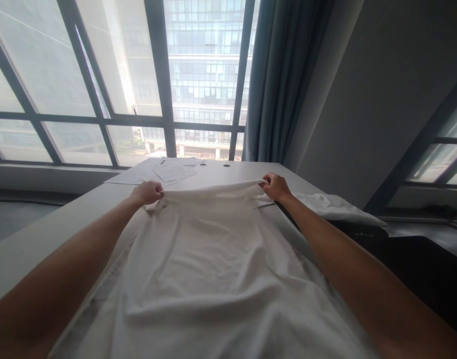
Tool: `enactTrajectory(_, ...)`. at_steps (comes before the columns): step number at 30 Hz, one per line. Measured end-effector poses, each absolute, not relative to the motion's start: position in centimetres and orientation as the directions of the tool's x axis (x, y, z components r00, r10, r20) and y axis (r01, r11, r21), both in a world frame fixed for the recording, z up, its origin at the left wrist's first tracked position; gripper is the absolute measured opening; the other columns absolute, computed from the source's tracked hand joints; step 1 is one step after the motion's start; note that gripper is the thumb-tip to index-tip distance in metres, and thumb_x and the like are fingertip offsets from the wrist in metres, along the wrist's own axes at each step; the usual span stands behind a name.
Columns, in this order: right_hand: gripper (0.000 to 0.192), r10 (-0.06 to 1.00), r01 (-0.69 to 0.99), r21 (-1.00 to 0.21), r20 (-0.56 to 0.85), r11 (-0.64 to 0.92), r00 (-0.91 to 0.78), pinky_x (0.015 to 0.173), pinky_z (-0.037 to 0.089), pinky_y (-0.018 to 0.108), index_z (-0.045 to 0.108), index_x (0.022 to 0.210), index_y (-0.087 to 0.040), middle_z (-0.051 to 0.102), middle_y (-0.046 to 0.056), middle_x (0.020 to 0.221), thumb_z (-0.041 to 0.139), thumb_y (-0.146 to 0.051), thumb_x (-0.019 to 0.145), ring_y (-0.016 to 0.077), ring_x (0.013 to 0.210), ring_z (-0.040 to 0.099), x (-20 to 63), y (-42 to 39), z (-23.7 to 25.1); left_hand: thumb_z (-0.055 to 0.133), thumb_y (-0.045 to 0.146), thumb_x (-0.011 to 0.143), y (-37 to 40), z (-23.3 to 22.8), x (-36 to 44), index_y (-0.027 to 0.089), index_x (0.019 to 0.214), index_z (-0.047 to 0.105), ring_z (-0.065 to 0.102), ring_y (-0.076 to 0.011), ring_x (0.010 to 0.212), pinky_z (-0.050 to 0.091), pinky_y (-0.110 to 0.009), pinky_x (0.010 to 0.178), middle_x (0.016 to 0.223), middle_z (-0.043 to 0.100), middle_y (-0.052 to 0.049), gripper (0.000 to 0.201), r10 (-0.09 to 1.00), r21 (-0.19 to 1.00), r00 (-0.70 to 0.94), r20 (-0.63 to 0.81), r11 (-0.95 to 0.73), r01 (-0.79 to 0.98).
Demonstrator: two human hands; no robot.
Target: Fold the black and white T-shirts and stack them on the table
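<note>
A white cloth garment [209, 249] lies stretched lengthwise over a pale table [45, 234], running from the near edge toward the window. My left hand [148, 192] grips the cloth's far left corner. My right hand [275, 186] pinches the far right corner. Both arms reach straight out, and the far edge of the cloth is pulled taut and slightly lifted between the two hands.
Several sheets of paper [164, 172] lie at the table's far end near two round cable holes [226, 165]. More white cloth [333, 205] lies bunched at the right edge. Beyond are large windows [119, 85], a blue curtain [281, 80] and a grey wall.
</note>
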State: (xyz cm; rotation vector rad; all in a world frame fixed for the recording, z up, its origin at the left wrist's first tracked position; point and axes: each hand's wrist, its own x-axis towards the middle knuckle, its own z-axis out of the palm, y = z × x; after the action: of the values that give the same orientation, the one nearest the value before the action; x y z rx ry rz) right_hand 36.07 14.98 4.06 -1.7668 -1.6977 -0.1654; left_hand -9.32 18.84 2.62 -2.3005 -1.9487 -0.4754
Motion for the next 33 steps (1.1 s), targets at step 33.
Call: enactTrajectory(33,0.054,0.796,0.642,-0.503,0.176,0.579,-0.579,0.102,0.045,0.046,0.068,0.111,-0.019,0.064,0.008,0.118,0.083,-0.017,0.059,0.0288,0.11,0.059,23.4,9.4,5.7,0.082,0.045,0.059,6.0,7.0,2.7,0.011,0.084,0.072,0.064,-0.0202,0.067,0.05,-0.029,0.061,0.074,0.07,-0.009,0.043,0.883,0.991,0.45,0.131,-0.115,-0.063)
